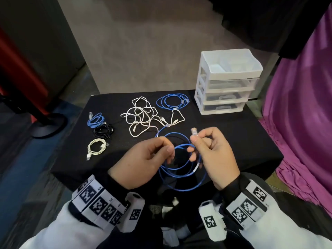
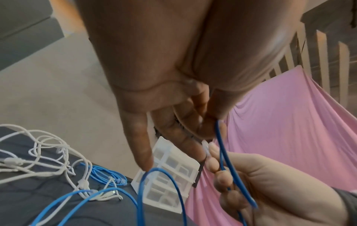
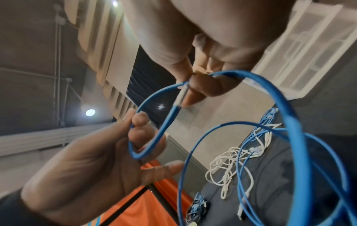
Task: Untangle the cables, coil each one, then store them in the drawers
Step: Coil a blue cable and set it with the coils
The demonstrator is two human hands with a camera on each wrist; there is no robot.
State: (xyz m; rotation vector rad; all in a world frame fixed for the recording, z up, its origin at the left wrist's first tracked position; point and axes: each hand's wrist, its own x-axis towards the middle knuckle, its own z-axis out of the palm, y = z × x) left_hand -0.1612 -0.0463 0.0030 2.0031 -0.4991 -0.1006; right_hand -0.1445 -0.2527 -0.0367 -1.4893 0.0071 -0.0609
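A blue network cable (image 1: 186,145) hangs in loose loops between my hands above the front of the black table (image 1: 242,141). My left hand (image 1: 168,152) pinches one strand of it (image 2: 219,134) between thumb and fingers. My right hand (image 1: 193,144) holds the cable just below its clear plug (image 1: 194,131), which points up; in the right wrist view its fingertips (image 3: 190,97) press a white label on the cable (image 3: 154,97). A tangle of white cables (image 1: 143,117) lies behind, with a far strand of the blue cable running to it.
A white three-drawer unit (image 1: 228,81) stands at the back right, drawers closed. A coiled blue cable (image 1: 172,102) lies beside it. At the left lie small blue (image 1: 96,120), black (image 1: 103,131) and cream (image 1: 97,147) coils. Purple cloth (image 1: 301,123) hangs right.
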